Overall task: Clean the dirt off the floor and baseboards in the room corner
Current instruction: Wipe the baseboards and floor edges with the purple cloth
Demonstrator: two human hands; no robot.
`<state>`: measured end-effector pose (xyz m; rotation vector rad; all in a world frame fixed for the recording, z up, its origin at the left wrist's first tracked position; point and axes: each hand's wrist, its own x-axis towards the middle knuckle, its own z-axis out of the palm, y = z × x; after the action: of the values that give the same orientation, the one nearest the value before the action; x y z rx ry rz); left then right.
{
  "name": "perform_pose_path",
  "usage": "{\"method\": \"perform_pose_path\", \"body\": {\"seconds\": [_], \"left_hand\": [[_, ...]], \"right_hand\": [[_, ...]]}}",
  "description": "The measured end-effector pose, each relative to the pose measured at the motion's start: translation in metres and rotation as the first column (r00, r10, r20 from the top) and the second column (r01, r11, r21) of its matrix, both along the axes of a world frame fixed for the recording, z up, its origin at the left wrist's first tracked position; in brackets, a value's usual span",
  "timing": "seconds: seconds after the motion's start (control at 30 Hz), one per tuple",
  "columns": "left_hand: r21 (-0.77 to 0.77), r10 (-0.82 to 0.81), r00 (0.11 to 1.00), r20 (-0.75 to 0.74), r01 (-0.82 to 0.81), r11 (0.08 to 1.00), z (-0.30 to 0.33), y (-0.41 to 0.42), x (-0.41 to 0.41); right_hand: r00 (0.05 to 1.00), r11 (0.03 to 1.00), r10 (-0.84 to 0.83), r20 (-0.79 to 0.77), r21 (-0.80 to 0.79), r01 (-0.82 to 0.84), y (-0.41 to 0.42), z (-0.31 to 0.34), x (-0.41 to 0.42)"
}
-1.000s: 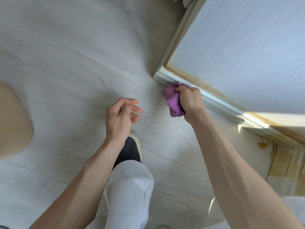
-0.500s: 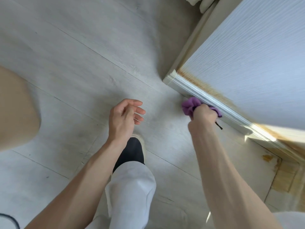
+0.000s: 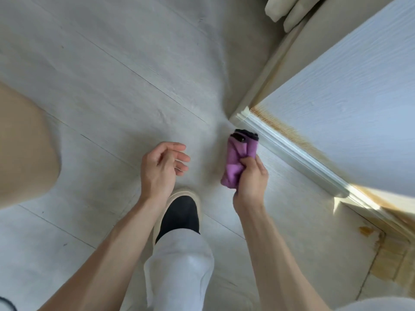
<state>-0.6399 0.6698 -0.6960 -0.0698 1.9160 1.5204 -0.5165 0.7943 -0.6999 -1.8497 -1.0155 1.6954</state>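
Note:
My right hand (image 3: 250,178) grips a bunched purple cloth (image 3: 238,160) with a dark soiled end pointing up, lifted just off the pale floor (image 3: 112,86) and a little left of the white baseboard (image 3: 298,158). The baseboard runs diagonally from an outer corner (image 3: 243,114) down to the right, and a brown rusty stain line follows the wall just above it. More brown dirt marks the floor and boards at the lower right corner (image 3: 366,231). My left hand (image 3: 160,169) hovers over the floor with loosely curled fingers, holding nothing.
My foot in a black sock and pale slipper (image 3: 179,212) stands between my arms, with a white trouser leg (image 3: 179,270) below it. A beige rounded shape (image 3: 22,149) fills the left edge. Pale folded fabric (image 3: 289,12) lies at the top right.
My right hand has pulled the cloth away from the baseboard and turned it so its dirty end faces up. The view has shifted, showing more of the wall corner. My left hand stays put.

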Motion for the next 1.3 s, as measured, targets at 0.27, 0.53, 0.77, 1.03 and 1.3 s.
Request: {"method": "perform_pose_path", "body": {"seconds": [0.27, 0.53, 0.77, 1.03, 1.3], "left_hand": [[0.009, 0.019, 0.999, -0.043, -0.018, 1.0, -0.008, 0.013, -0.009], [0.072, -0.019, 0.982, 0.187, 0.006, 0.997, -0.007, 0.023, -0.065], [-0.123, -0.343, 0.936, 0.08, 0.351, 0.928, -0.016, 0.058, -0.06], [-0.543, -0.465, 0.715, -0.523, 0.141, 0.828, -0.01, 0.179, -0.2], [-0.598, -0.846, 0.352, -0.4, 0.599, 0.532, -0.029, 0.256, -0.122]], "right_hand": [[0.997, 0.987, -0.053, -0.054, -0.152, 0.045, 0.021, -0.02, -0.092], [0.853, 0.871, 0.383, -0.355, -0.169, -0.462, 0.026, 0.01, -0.121], [0.822, 0.829, 0.485, -0.299, -0.142, -0.541, 0.042, 0.011, -0.052], [0.916, 0.868, 0.398, -0.047, -0.305, -0.392, 0.065, -0.005, -0.017], [0.912, 0.84, 0.397, -0.101, -0.36, -0.406, 0.074, -0.01, -0.016]]}}
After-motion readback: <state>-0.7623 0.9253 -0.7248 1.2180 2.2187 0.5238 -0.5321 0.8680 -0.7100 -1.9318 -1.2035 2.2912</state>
